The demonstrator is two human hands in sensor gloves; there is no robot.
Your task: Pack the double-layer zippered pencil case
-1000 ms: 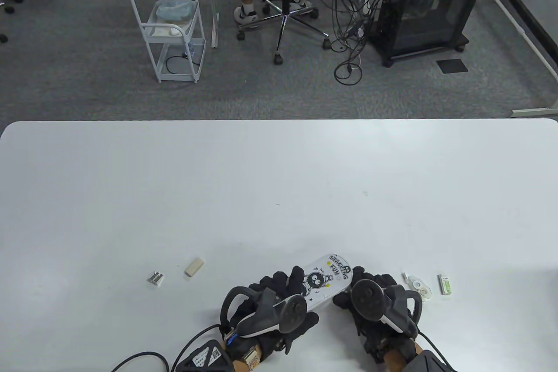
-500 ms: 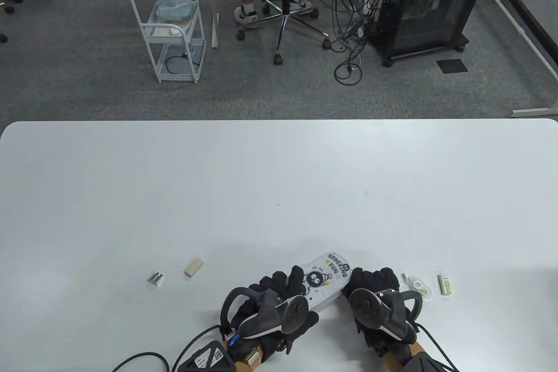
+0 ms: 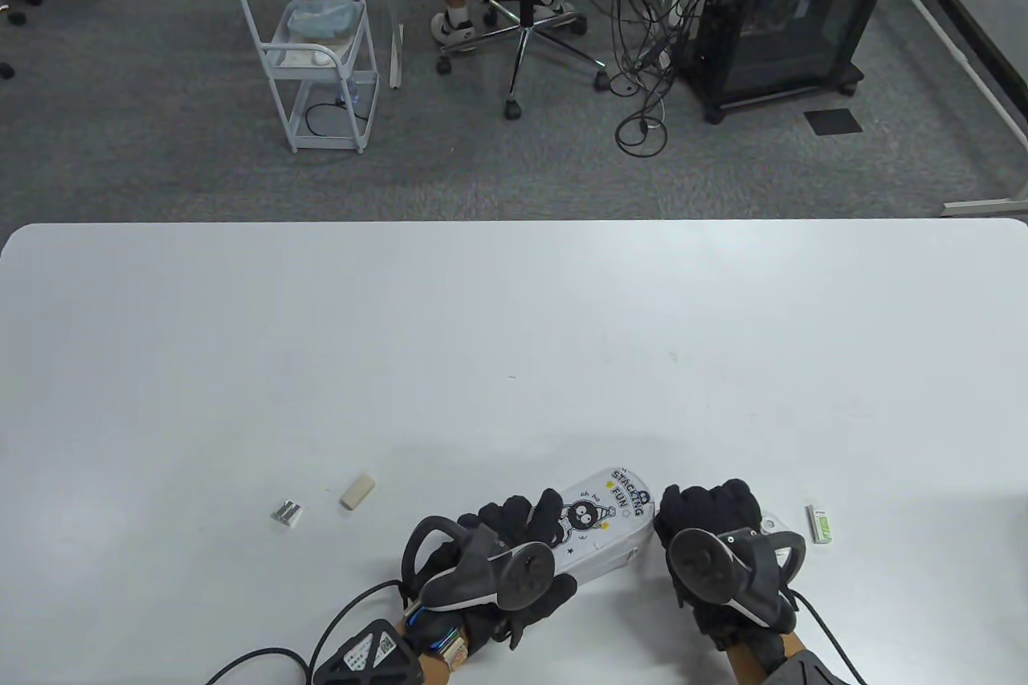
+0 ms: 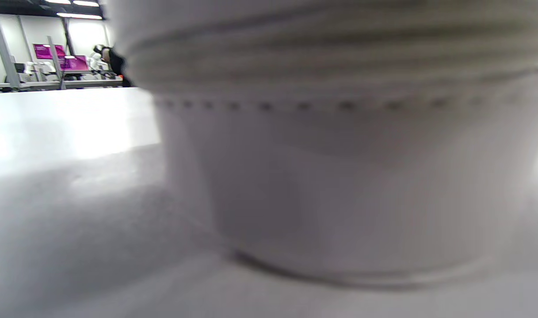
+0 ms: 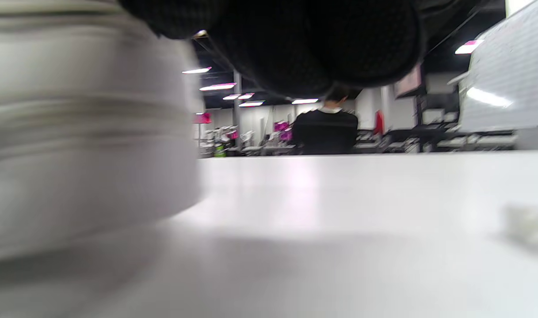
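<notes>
The white pencil case (image 3: 614, 508), printed "STACKING FUN", lies slanted near the table's front edge. My left hand (image 3: 526, 520) holds its left half, fingers over the top. My right hand (image 3: 671, 512) is at its right end with fingers curled, and a small metal glint like a zipper pull (image 5: 201, 34) shows at the fingertips (image 5: 304, 48). The case's stitched side (image 4: 339, 154) fills the left wrist view. It is blurred at the left of the right wrist view (image 5: 74, 132).
An eraser (image 3: 357, 491) and a metal sharpener (image 3: 287, 513) lie left of the case. A correction tape (image 3: 771, 520) is mostly under my right hand and blurred in the right wrist view (image 5: 527, 225). A green-and-white box (image 3: 821, 524) lies further right.
My right hand has moved from the case's near side round to its right end, covering the correction tape. The case has shifted slightly. My left hand has stayed on the case.
</notes>
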